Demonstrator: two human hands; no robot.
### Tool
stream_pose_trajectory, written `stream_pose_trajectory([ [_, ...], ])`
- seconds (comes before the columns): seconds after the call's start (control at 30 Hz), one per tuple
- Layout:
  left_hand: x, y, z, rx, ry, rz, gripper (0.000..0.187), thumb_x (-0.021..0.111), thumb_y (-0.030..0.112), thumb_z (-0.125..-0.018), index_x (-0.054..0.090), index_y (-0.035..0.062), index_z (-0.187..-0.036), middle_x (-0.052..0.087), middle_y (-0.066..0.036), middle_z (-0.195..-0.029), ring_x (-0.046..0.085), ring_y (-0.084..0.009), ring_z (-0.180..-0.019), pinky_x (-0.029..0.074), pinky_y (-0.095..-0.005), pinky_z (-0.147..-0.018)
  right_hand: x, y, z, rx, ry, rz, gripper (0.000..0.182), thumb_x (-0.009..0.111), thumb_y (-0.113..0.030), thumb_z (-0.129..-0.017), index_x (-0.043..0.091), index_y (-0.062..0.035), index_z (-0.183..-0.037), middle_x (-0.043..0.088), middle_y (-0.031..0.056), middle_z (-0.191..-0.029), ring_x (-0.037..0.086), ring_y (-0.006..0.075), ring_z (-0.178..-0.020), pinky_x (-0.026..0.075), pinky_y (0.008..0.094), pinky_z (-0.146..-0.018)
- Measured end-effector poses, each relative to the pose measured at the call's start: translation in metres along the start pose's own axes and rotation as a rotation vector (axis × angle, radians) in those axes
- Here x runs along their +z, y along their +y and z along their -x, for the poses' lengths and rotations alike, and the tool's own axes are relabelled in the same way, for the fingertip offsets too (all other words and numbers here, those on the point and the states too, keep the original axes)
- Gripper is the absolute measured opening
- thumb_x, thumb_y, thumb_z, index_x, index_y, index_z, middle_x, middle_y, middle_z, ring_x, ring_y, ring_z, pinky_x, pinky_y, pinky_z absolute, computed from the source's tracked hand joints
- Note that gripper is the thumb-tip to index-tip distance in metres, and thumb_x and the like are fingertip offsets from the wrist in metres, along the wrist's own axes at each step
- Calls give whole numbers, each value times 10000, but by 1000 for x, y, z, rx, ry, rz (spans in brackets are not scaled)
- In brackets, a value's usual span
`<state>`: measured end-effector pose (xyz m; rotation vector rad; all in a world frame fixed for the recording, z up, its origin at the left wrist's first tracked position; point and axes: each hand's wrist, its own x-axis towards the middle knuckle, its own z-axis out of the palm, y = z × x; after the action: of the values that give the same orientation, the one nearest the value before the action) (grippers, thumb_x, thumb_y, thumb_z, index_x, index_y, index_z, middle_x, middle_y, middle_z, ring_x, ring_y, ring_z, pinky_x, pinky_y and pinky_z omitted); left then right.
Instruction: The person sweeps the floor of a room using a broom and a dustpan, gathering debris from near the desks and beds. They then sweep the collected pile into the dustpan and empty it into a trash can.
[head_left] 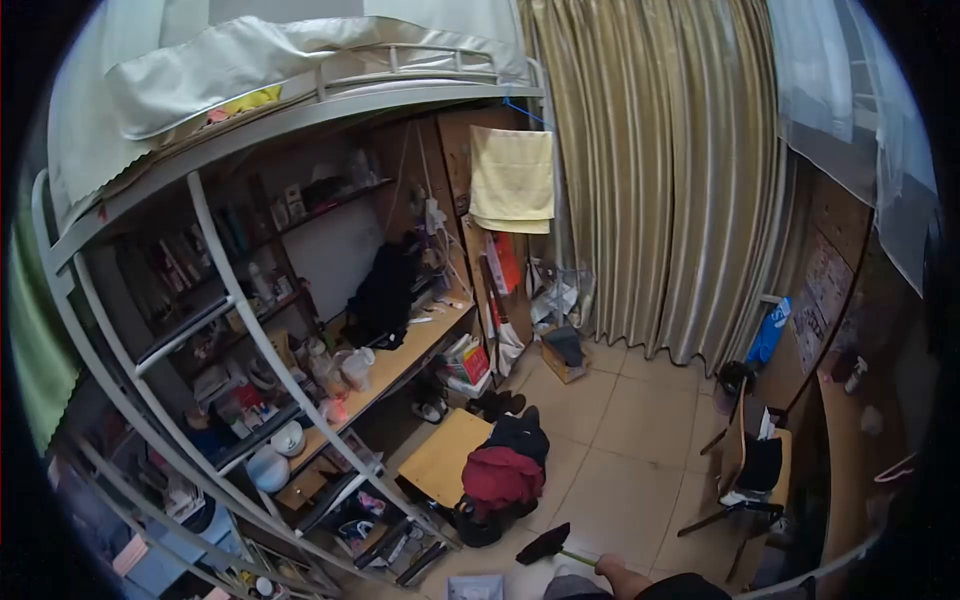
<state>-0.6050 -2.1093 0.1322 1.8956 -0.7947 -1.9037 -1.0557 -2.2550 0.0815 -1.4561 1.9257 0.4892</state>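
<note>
At the bottom edge of the head view, my right hand (609,566) is closed around the green handle (577,556) of a broom. The dark broom head (544,543) is low over the tiled floor, to the left of the hand. My left hand is out of view. A shallow grey-blue tray-like thing (475,588) shows at the bottom edge, left of the broom. Beyond the broom head, a maroon and dark bundle of clothing (505,475) rests against a light wooden seat or board (455,455).
A bunk bed frame with a ladder (250,325) and a cluttered desk (400,360) take up the left. On the right, a chair (745,460) stands by another desk (845,430). An open box (565,360) sits near the curtain (660,200). Tiled floor (620,450) runs between.
</note>
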Motion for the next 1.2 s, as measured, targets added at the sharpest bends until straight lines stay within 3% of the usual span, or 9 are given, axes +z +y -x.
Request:
stream_pose_trajectory([
  [0.17,10,7,-9,-7,-48,-55,240,405,259,-789,520,62,-863,489,-50,-610,457,-180,-487,379,-280,-430,30,56,2,63,82,-202,227,538,-171,-602,596,-25,-765,577,158,-799,569,268,-755,449,340,-632],
  [0.23,13,-4,-8,-28,-65,-75,241,400,259,-792,516,61,-865,487,-49,-607,453,-177,-484,375,-276,-427,59,93,11,-32,196,-218,192,514,-160,-596,588,14,-627,571,176,-658,574,279,-642,445,348,-572],
  [0.27,11,-11,-8,-43,-70,-82,241,397,259,-793,514,61,-866,486,-48,-606,451,-175,-482,373,-274,-426,58,103,28,93,144,-394,199,499,-165,-606,596,7,-635,571,182,-668,568,298,-657,445,348,-588],
  [0.3,12,-19,-5,-64,-73,-88,242,395,259,-795,512,61,-867,485,-47,-605,449,-173,-481,371,-272,-424,64,123,29,-22,139,-241,262,507,-188,-625,595,1,-784,576,187,-754,566,306,-711,446,342,-629],
  [0.4,15,-21,0,-118,-78,-89,243,387,259,-799,505,59,-870,481,-45,-601,444,-168,-476,365,-266,-419,88,156,53,151,385,-657,338,494,-178,-627,564,15,-896,559,224,-820,525,353,-818,403,375,-726],
  [0.63,47,42,-24,-159,-66,-76,245,370,259,-810,490,57,-878,473,-40,-592,430,-155,-465,351,-252,-408,87,213,40,353,217,-734,300,509,-151,-627,559,12,-874,562,212,-818,535,333,-809,415,368,-695],
  [0.87,95,99,-43,-202,-25,27,247,352,259,-820,475,54,-885,465,-36,-583,417,-143,-455,337,-238,-397,62,209,-37,321,162,-809,264,524,-125,-627,554,9,-853,566,200,-816,545,314,-800,427,362,-663],
  [1.07,124,121,-47,-243,-2,127,250,337,258,-829,462,51,-891,458,-32,-576,405,-132,-446,325,-227,-387,16,191,-173,225,332,-978,234,537,-102,-627,549,6,-835,568,190,-814,554,297,-793,437,356,-637],
  [1.2,135,119,-69,-217,-76,220,251,327,258,-836,453,50,-895,454,-29,-571,398,-125,-439,317,-219,-380,-82,179,-159,275,223,-779,204,473,-65,-662,531,22,-838,543,242,-809,545,340,-762,444,378,-593],
])
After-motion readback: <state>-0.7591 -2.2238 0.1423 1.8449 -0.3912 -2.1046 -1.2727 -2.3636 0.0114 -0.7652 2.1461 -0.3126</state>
